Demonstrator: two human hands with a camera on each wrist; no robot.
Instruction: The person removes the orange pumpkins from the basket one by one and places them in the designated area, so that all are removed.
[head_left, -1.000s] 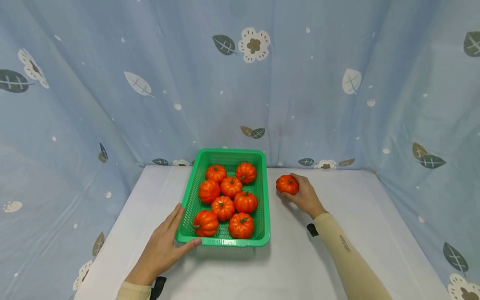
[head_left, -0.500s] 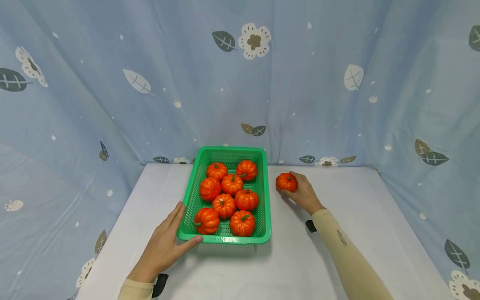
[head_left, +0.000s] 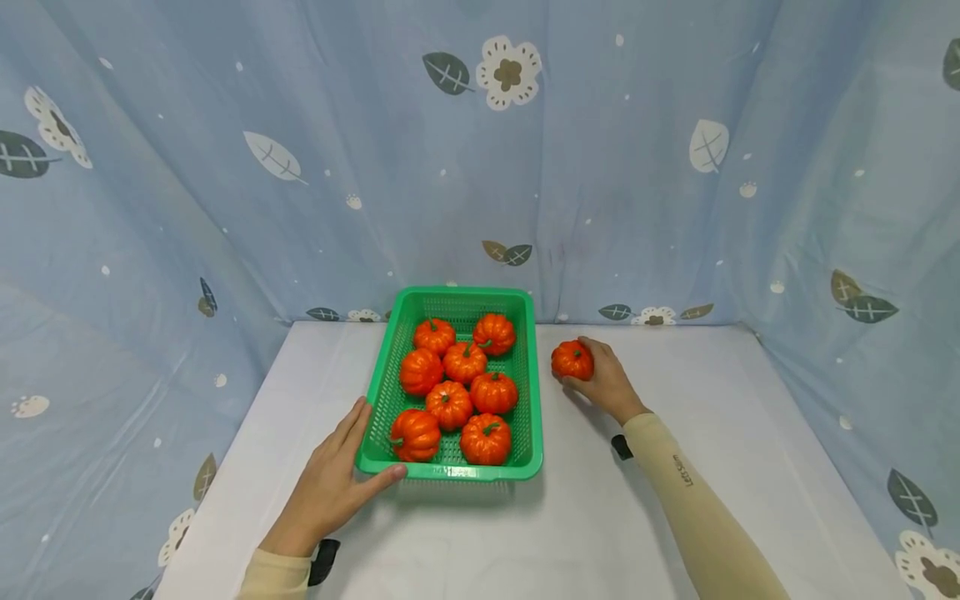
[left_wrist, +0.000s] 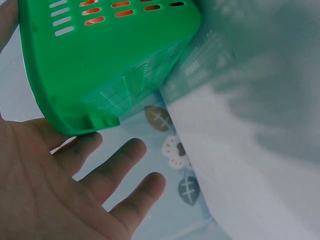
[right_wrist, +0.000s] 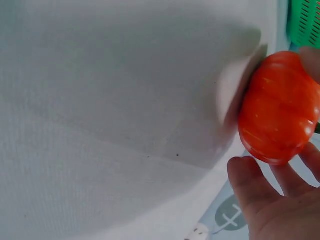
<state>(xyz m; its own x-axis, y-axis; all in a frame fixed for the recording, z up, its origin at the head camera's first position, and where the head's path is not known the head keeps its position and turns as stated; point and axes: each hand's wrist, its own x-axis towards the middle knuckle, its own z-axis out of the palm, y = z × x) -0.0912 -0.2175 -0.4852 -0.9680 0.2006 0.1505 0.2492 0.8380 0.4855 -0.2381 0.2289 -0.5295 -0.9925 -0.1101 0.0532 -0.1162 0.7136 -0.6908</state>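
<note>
1. Pumpkin (head_left: 572, 360), orange, sits to the right of the basket (head_left: 537, 392), near it but apart; whether it rests on the table (head_left: 600, 533) or just above is unclear.
2. Right hand (head_left: 611, 385) holds this pumpkin, thumb on one side, fingers bent round the other.
3. Left hand (head_left: 330, 479) is spread wide, gripping nothing: its fingers lie fairly straight by the basket's left side, its thumb touching the front rim near the corner.
4. Inside the green, slotted basket lie eight more pumpkins (head_left: 449, 405), some stem up, the front-left one tipped with its stem leftward.
5. Beige sleeves (head_left: 693, 500) cover both forearms.
6. Behind the white table hangs a blue curtain (head_left: 615, 125) printed with leaves and flowers.
</note>
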